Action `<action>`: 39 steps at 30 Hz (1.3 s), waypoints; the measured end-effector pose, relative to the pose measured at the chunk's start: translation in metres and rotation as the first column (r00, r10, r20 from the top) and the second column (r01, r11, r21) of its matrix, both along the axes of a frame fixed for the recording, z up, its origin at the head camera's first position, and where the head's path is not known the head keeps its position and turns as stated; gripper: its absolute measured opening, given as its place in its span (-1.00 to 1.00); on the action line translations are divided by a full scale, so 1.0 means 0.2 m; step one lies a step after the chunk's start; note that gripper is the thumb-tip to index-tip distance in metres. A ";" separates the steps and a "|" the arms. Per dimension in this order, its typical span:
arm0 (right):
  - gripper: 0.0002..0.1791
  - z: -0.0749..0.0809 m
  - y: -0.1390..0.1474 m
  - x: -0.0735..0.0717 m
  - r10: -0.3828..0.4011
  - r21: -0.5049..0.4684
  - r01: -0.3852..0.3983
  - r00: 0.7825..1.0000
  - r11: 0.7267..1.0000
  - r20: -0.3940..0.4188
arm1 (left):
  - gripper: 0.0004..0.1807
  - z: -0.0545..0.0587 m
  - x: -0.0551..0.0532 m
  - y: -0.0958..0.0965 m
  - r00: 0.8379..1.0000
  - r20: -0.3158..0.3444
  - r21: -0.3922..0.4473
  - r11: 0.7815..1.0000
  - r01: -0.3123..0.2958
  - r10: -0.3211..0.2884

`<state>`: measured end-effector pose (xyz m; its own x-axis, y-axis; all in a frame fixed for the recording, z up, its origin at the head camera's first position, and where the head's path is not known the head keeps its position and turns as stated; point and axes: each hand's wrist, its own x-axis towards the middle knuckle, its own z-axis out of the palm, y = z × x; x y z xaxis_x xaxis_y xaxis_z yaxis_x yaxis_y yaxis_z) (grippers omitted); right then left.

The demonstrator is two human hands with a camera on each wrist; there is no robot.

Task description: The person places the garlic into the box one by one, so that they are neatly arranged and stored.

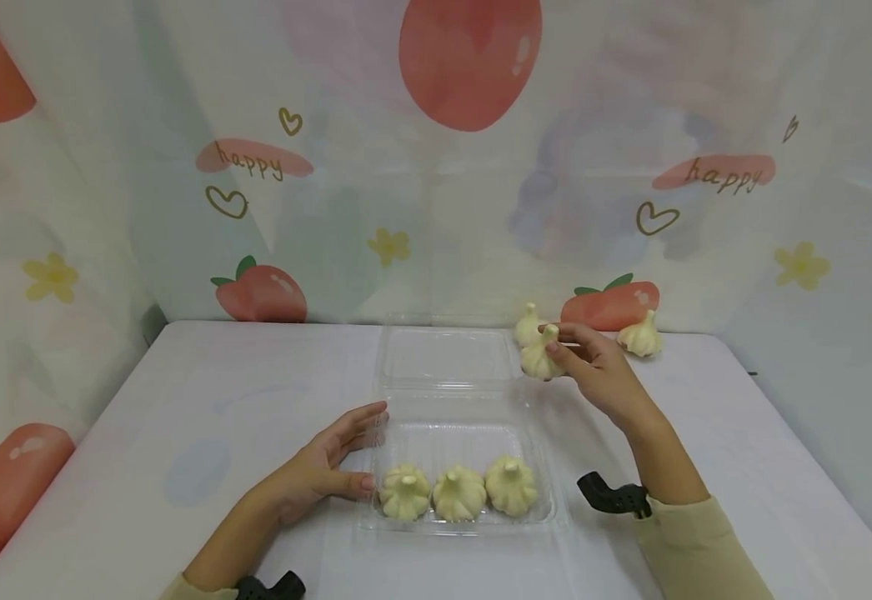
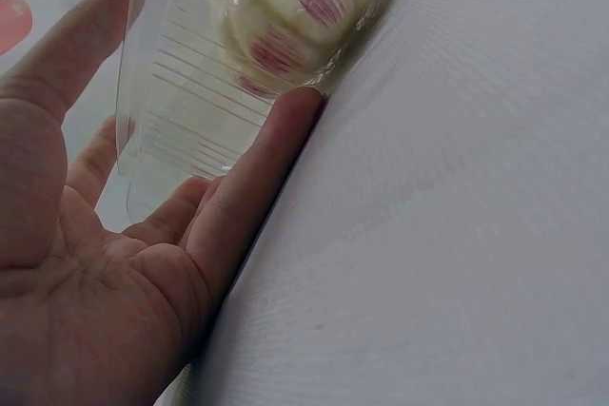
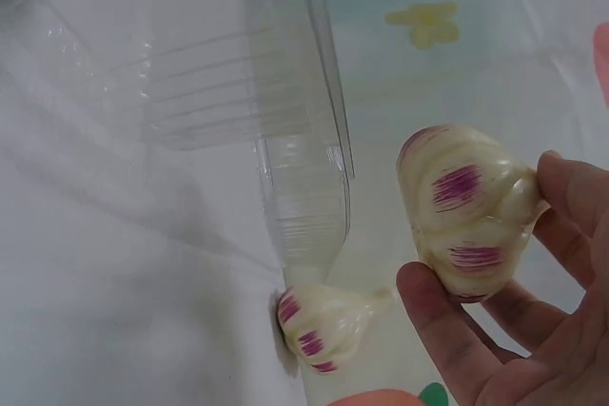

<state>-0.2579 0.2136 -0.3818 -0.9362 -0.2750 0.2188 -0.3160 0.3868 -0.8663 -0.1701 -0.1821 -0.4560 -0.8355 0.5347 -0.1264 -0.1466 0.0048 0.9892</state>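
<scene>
A clear plastic clamshell box (image 1: 466,527) lies with its lid folded back, and three garlic bulbs (image 1: 459,493) sit in a row along its near side. My left hand (image 1: 323,462) rests against the box's left wall, its fingers (image 2: 257,178) fairly straight. Above the table, beside the lid (image 1: 447,354), my right hand (image 1: 593,371) pinches a garlic bulb (image 3: 466,211) between thumb and fingers. Purple streaks mark its pale surface in the right wrist view. Behind that held bulb, another garlic bulb (image 1: 528,323) is partly hidden.
One more garlic bulb (image 1: 640,336) lies at the back right of the white table (image 1: 256,400), beyond my right hand. A patterned cloth backdrop (image 1: 421,200) rises along the table's back edge.
</scene>
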 end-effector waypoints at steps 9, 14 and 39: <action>-0.60 0.02 -0.03 0.00 0.054 0.027 -0.055 0.998 0.998 0.020 | 0.04 0.00 -0.01 0.00 1.000 0.002 -0.008 1.000 -0.002 0.002; -0.66 0.03 -0.04 0.01 0.094 0.044 -0.095 0.995 0.995 0.018 | 0.04 -0.01 -0.01 0.00 1.000 0.003 -0.012 1.000 -0.004 0.004; -0.74 0.06 -0.08 0.08 0.244 0.154 -0.241 0.970 0.958 0.004 | 0.04 0.00 0.00 0.01 1.000 0.009 0.002 1.000 0.003 -0.003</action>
<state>-0.2425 0.1985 -0.3693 -0.8343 -0.5245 0.1695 -0.4288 0.4243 -0.7976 -0.1693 -0.1810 -0.4557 -0.8327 0.5375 -0.1332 -0.1557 0.0037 0.9878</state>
